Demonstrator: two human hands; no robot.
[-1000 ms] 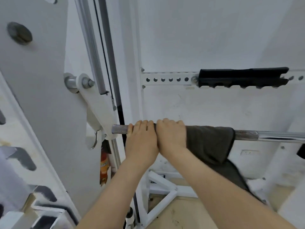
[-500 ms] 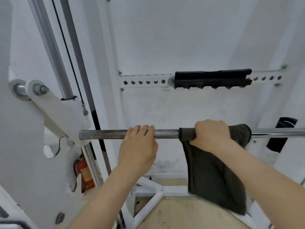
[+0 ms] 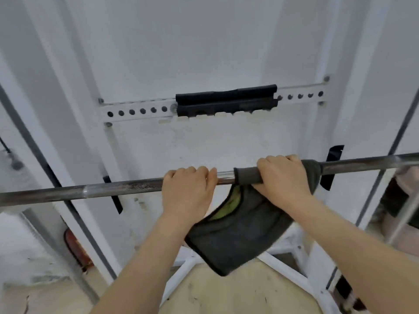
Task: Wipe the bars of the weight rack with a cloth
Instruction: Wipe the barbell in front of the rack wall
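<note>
A long steel bar [image 3: 118, 189] runs across the view from lower left to upper right, dull and pitted at the left, shinier near the hands. My left hand [image 3: 188, 189] grips the bare bar with its fingers curled over the top. Just to its right, my right hand [image 3: 283, 177] grips a dark grey cloth [image 3: 238, 232] wrapped round the bar. The cloth's loose end hangs below and swings toward the left, showing a yellow-green inner side.
A white perforated crossbar [image 3: 136, 111] with a black pad [image 3: 226, 99] is fixed to the wall behind. White rack uprights and grey guide rods stand at both sides. A red fire extinguisher [image 3: 76, 248] sits low left. White base struts [image 3: 181, 275] cross the beige floor.
My right hand slid the cloth rightward along the bar away from my left hand. The left hand followed along the bar to sit close beside it. The cloth's tail now swings left.
</note>
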